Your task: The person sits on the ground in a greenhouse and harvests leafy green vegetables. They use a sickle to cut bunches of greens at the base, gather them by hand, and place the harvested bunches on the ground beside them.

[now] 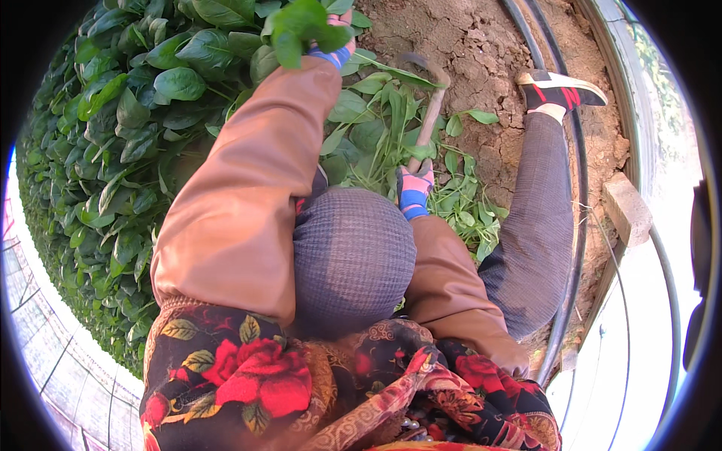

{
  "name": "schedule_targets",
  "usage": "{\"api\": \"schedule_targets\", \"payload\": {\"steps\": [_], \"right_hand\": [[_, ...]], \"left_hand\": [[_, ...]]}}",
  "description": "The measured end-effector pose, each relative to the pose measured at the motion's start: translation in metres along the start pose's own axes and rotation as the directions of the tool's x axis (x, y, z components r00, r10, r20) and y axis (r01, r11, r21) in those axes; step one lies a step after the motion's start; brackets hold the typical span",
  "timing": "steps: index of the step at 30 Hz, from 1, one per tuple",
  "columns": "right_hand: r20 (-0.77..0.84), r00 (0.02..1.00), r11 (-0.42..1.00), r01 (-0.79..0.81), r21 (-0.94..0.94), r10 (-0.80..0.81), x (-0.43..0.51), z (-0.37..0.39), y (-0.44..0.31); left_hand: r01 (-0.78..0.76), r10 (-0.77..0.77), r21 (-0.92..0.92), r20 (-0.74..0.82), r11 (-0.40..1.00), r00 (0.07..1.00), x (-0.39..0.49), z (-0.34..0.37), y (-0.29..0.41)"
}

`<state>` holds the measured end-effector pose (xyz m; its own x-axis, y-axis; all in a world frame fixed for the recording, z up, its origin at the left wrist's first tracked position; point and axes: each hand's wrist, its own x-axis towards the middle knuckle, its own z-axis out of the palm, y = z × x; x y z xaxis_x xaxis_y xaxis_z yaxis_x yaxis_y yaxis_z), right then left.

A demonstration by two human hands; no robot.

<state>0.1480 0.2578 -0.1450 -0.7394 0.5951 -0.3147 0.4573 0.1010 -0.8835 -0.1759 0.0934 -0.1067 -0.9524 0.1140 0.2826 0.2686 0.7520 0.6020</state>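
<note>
My left hand (340,48), in a pink and blue glove, reaches to the top edge of the view at the border of the leafy plants. It is closed around a bunch of spinach-like leaves (293,34), which partly cover the fingers. My right hand (416,183), gloved the same way, grips the wooden handle of a sickle (432,113). The sickle's curved, blurred blade points left, just above a leaf. Loose cut greens (375,127) lie beneath and around the handle, between both hands. More small greens (465,200) spread right of my right hand.
Dense leafy plants (130,141) fill the left side. Cracked bare soil (479,62) lies at the upper right, crossed by black hoses (576,146). My bent knee (352,253) is between my arms. A brick (627,208) sits by the frame at right.
</note>
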Motion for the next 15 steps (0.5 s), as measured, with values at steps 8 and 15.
{"api": "schedule_targets", "payload": {"steps": [8,15], "right_hand": [[0.194,0.962,0.98,0.2,-0.023,-0.192,-0.007,0.061,-0.058],[0.171,0.961,0.976,0.215,0.035,-0.218,-0.009,0.069,-0.062]], "left_hand": [[0.384,-0.512,0.509,0.133,0.77,0.849,-0.023,-0.106,-0.045],[-0.022,-0.637,0.804,0.486,0.594,0.598,-0.019,-0.129,-0.02]]}}
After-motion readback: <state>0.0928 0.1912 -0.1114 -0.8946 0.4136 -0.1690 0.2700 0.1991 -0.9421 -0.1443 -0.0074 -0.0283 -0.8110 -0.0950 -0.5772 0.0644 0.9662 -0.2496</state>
